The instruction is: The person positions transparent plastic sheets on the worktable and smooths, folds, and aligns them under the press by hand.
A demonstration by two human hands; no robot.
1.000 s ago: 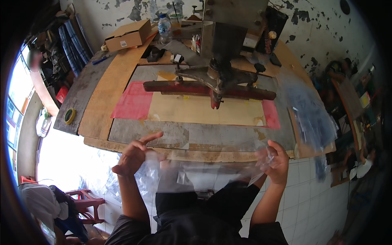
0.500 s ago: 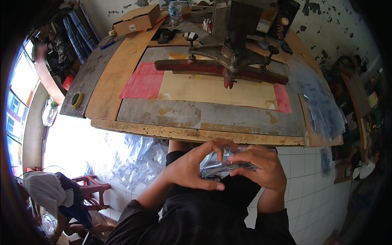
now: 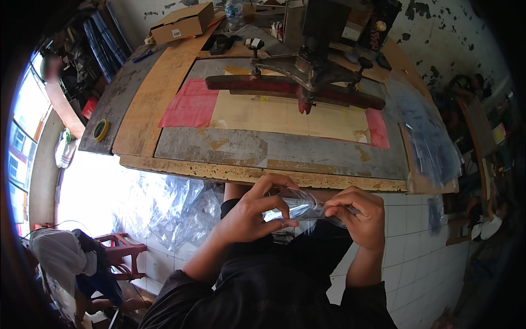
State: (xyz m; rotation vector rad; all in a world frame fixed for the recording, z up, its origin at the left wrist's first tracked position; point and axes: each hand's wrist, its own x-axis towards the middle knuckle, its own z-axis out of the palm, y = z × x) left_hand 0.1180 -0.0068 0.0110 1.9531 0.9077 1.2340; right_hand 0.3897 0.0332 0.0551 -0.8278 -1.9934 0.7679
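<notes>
Over my lap, just in front of the table's wooden edge, I hold a piece of clear plastic film [image 3: 303,210] between both hands. My left hand [image 3: 253,214] is curled round its left side, thumb below and fingers above. With the fingertips and thumb of my right hand [image 3: 360,215] I pinch the right side. The film is crumpled and shiny, and thin strands stand up from its upper edge. Its lower part is hard to make out against my dark clothes.
On the table [image 3: 213,151] stands a heavy press [image 3: 312,82] above a yellow board [image 3: 285,118] with pink ends. Clear sheets [image 3: 430,137] lie at the right, a tape roll [image 3: 101,130] at the left. Loose plastic [image 3: 175,211] covers floor at left, near a seated person [image 3: 66,257].
Both hands have risen slightly. My right fingers have closed into a pinch, and my left fingers and thumb have drawn together on the film, which now stretches between the hands.
</notes>
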